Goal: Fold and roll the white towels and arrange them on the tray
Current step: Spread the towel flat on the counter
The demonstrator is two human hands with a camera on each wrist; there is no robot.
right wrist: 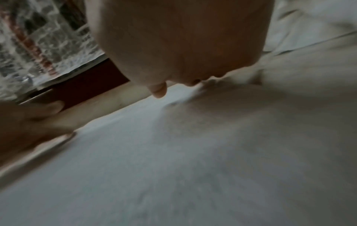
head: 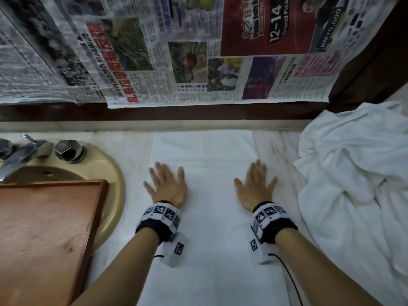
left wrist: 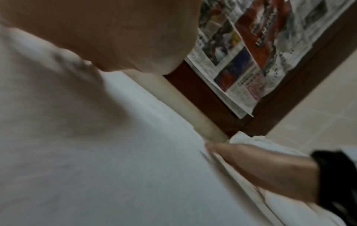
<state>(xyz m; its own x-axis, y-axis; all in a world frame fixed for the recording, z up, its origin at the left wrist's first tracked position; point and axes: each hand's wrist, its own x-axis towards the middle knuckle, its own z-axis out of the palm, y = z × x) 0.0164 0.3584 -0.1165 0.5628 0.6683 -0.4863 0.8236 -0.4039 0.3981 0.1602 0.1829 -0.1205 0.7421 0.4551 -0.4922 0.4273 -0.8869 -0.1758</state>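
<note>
The folded white towel [head: 205, 195] lies flat on the worktop [head: 123, 149] between sink [head: 110, 173] and crumpled towel pile [head: 353, 173]; left hand [head: 167, 186] and right hand [head: 256, 186] press it, each grip open, fingers spread. Smoothing seems in hand; rolling should follow, needing an end pinched; the wooden tray [head: 44, 228] on the sink holds no towel.

Right hand [right wrist: 183, 45] flat on white towel [right wrist: 193, 160], left hand [right wrist: 29, 122] alongside

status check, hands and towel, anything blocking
Left hand and right hand flat, fingers spread, on folded towel. Not rolled yet. Tray holds no towels. Crumpled towels right, clear.
</note>
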